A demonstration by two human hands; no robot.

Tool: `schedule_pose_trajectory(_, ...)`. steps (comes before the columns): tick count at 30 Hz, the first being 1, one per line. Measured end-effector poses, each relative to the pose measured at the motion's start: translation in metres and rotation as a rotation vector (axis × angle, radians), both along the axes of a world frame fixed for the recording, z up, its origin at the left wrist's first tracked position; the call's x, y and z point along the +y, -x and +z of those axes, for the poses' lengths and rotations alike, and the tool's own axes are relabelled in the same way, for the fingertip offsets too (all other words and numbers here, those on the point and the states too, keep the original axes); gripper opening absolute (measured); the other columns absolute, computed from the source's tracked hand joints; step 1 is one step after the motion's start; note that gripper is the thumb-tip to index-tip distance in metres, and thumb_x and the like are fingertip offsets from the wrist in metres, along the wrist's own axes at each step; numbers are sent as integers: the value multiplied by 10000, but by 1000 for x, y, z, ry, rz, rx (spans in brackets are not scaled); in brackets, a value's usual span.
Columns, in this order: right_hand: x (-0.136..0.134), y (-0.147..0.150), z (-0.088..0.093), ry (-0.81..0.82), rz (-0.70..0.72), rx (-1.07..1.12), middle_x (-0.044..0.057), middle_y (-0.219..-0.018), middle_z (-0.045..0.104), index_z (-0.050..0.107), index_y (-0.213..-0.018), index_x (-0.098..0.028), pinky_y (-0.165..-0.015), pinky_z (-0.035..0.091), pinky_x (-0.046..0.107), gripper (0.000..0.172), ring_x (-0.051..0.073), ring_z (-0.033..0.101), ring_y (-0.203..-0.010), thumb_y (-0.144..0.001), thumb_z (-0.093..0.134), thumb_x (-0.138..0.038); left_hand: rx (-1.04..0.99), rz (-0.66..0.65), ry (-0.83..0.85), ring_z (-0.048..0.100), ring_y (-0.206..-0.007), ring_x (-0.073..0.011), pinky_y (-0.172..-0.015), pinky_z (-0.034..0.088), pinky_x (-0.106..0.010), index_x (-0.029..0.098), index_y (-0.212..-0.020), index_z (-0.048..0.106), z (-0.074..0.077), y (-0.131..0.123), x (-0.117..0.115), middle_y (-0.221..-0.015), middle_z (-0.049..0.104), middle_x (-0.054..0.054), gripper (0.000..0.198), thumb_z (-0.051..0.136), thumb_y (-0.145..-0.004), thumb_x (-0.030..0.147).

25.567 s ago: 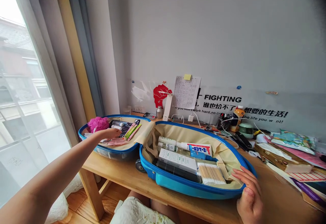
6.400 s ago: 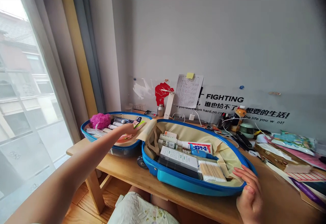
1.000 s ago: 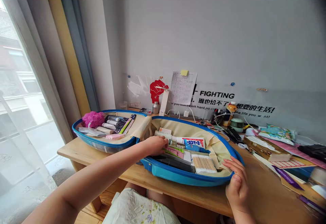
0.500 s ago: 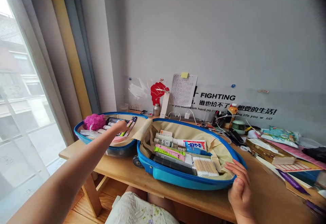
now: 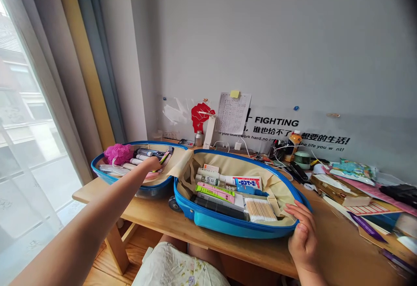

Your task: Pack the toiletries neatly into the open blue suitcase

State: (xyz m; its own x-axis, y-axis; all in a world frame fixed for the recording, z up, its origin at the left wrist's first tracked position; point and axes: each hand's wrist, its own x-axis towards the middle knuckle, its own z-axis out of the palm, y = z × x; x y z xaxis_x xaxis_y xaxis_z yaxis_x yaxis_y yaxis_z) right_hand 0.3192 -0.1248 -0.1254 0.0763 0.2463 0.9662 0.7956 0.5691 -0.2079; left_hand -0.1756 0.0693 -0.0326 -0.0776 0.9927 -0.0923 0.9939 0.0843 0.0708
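Note:
A blue hard-shell suitcase lies opened flat on the wooden table, its two halves side by side. My left hand reaches down into the left half, by a slim green, pink and black pack. Its fingers are mostly hidden, so I cannot see whether they hold anything. A pink bath puff and white tubes lie beside it. My right hand grips the right half's rim, fingers over the inside and thumb outside. That half holds cotton swabs, a toothpaste box, a blue tube and a green-pink pack.
The wooden table stands against a grey wall. Right of the suitcase lie a purple strip, papers, a green-blue packet and other clutter. Behind are an orange-labelled bottle, a green jar and cables. Curtains hang at the left.
My left hand has shifted slightly down and left within the left half. My right hand stays on the rim. The whole view has shifted a little.

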Motion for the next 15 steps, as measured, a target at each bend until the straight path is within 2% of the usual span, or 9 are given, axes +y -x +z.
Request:
schedule_pose_trajectory(3,0,1,0,4,0,-1,109,-991,684,671,-974,-196,-938,481,520,432,283,616,-1113,-1025,276,-365,-6,12,30,703,-875,-332,-788,526,-373,133,-839,737,2,1,-3,-797,733,-171,286,622,-719,366)
schedule_pose_trajectory(9,-1,1,1,3,4,-22,113,-1004,677,658,-994,-193,-930,477,516,424,283,609,-1119,-1029,266,-353,-37,8,-11,707,-867,-349,-774,521,-390,151,-762,708,6,-3,-10,-770,723,-171,215,607,-730,338)
schedule_pose_trajectory(12,-1,1,1,-1,2,-18,110,-997,678,660,-997,-197,-928,477,507,423,279,609,-1116,-1030,268,-354,-71,-15,-88,707,-886,-348,-776,520,-389,145,-858,714,15,-9,-14,-846,736,-174,261,559,-786,342)
schedule_pose_trajectory(15,-1,1,1,8,4,-8,109,-993,678,663,-992,-200,-934,479,513,427,283,611,-1118,-1028,274,-372,-121,-84,-200,694,-984,-300,-829,513,-335,159,-1078,685,32,-26,-19,-1055,734,-144,344,507,-859,354)
